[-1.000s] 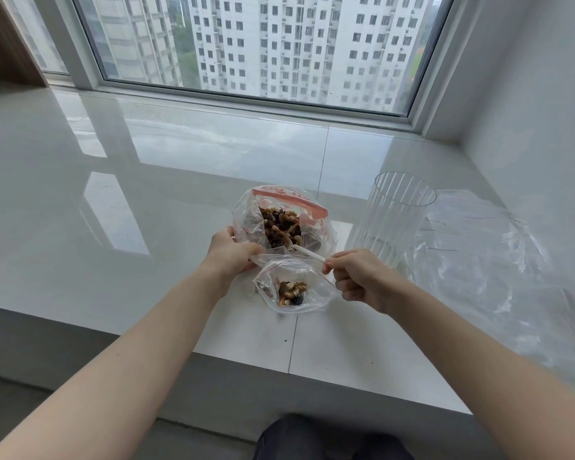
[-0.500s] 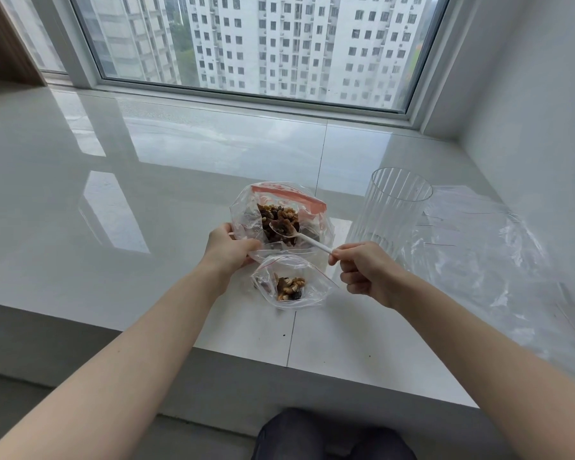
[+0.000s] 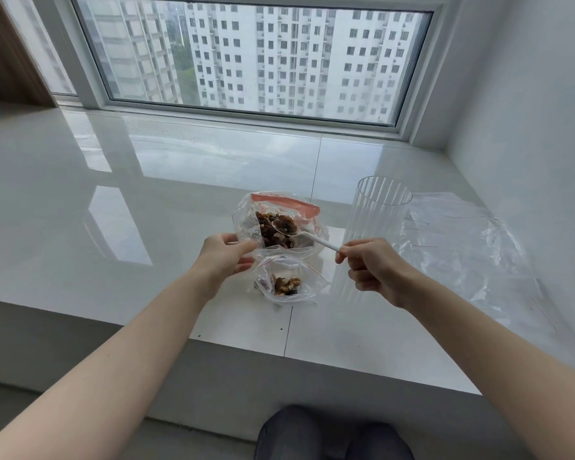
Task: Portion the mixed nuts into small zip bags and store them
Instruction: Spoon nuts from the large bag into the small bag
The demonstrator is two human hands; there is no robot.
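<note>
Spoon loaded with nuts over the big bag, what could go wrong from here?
1. The spoon looks heaped; nuts may drop onto the sill on the way to the small zip bag.
2. The left hand holds the bags only at one edge, so the small bag's mouth may sag.
3. The right hand works close to the tall clear cup, which might tip.

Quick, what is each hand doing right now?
Left hand: pinches the small zip bag by its rim.
Right hand: holds the white spoon, loaded with nuts.

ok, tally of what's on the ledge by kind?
Zip bags with nuts: 2, large bag, small bag
Spoon: 1, spoon
Clear cup: 1, cup
Loose plastic sheet: 1, plastic sheet
Total: 5
</note>
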